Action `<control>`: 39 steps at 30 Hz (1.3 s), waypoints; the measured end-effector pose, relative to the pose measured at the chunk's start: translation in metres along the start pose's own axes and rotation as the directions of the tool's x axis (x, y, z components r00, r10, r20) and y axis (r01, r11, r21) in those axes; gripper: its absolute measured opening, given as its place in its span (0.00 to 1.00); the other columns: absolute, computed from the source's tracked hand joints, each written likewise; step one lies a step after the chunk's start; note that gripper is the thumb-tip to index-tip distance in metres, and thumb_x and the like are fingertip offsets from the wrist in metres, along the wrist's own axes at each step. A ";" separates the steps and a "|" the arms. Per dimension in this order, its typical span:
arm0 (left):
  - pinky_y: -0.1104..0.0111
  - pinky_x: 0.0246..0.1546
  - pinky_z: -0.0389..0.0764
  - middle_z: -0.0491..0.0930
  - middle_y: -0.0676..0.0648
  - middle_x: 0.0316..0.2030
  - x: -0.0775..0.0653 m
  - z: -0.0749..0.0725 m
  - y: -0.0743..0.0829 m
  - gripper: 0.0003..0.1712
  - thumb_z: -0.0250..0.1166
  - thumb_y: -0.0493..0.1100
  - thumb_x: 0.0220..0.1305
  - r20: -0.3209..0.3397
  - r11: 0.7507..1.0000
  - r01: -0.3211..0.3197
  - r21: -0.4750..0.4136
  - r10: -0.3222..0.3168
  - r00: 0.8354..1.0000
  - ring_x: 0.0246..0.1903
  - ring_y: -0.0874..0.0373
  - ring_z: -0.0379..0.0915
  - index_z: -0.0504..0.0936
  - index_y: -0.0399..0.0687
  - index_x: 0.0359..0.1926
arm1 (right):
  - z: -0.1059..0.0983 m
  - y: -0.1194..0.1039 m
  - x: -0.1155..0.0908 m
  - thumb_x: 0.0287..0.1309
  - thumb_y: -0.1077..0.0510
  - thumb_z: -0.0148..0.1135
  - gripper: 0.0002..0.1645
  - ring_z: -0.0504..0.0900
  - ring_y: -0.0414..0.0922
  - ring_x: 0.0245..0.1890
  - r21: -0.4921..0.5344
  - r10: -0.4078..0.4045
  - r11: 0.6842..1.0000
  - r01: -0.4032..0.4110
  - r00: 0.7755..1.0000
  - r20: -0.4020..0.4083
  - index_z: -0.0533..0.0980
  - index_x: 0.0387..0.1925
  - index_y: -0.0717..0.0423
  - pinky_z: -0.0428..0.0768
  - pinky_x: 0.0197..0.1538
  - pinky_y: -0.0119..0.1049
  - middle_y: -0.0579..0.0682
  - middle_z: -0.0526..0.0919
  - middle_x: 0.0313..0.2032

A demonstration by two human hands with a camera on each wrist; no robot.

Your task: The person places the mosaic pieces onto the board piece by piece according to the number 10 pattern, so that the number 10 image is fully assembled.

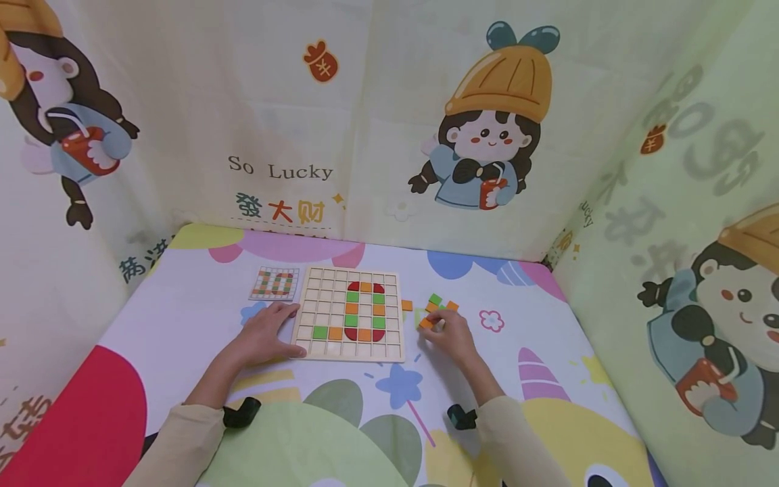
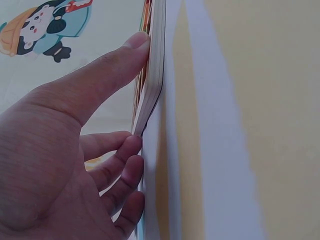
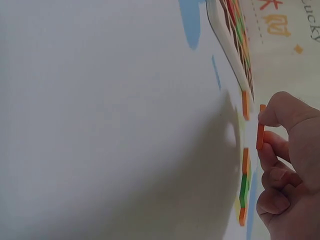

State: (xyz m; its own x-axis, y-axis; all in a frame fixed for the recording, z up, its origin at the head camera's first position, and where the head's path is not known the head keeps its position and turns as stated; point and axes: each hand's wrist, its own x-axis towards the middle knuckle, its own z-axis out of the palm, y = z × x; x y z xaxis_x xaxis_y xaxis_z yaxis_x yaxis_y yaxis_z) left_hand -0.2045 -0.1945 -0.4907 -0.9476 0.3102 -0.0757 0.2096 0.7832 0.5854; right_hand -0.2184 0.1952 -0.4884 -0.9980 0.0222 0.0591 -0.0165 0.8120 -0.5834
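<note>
A square wooden grid board (image 1: 328, 284) lies on the table. Red corner pieces with green and orange tiles form a ring in its cells, and a green tile (image 1: 320, 332) and an orange tile (image 1: 335, 333) sit left of the ring's base. At the board's near left corner, my left hand (image 1: 264, 335) rests against the edge, thumb extended and fingers lightly bent in the left wrist view. To the right of the board, my right hand (image 1: 453, 336) pinches an orange square tile (image 3: 260, 131) between thumb and fingers, just above the table.
Loose tiles lie by my right hand, among them a green one (image 1: 435, 298) and an orange one (image 1: 452, 306). Another orange tile (image 1: 407, 305) lies beside the board's right edge. A small pattern card (image 1: 274, 283) lies left of the board. Printed curtains (image 1: 377, 135) surround the table.
</note>
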 end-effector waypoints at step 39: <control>0.39 0.58 0.64 0.62 0.37 0.67 0.001 0.000 -0.003 0.58 0.74 0.66 0.43 -0.008 1.000 -0.018 0.012 0.018 1.000 0.63 0.36 0.60 0.62 0.44 0.71 | 0.056 -0.077 -0.008 0.50 0.57 0.67 0.12 0.74 0.40 0.39 -0.011 -0.223 0.973 0.231 0.951 0.215 0.82 0.39 0.50 0.77 0.40 0.29 0.43 0.79 0.40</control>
State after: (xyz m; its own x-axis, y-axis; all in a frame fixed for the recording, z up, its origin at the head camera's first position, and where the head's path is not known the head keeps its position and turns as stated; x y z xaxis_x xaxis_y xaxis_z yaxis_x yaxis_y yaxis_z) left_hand -0.2057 -0.1967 -0.4929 -0.9456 0.3199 -0.0591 0.2292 0.7839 0.5770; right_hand -0.2123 0.1000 -0.4892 -0.9583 -0.2854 0.0126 -0.2458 0.8013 -0.5455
